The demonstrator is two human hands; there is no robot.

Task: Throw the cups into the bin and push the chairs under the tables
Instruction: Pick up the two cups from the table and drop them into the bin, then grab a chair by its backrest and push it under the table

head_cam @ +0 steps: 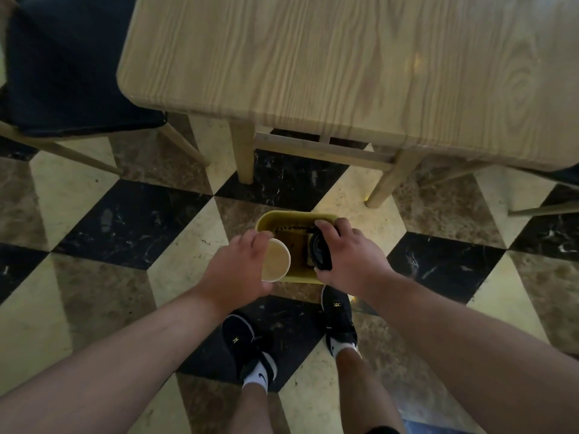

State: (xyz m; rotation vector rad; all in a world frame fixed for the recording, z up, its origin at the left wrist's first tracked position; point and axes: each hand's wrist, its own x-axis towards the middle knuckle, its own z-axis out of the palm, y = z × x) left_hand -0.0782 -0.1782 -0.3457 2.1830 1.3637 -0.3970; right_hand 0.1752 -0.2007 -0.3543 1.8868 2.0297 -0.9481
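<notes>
Both my hands hold cups over the yellow bin (266, 222) on the floor.

The wooden table (344, 67) fills the far side, a dark-seated chair (72, 73) pulled out far left, open floor between. My left hand (238, 267) grips an open paper cup (275, 260); my right hand (347, 255) clasps a black-lidded cup (319, 253), its body hidden. The bin's near rim is covered.

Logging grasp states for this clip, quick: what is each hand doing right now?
Left hand: closed on an open paper cup, over the yellow bin.
Right hand: closed on a cup with a black lid, over the bin.
</notes>
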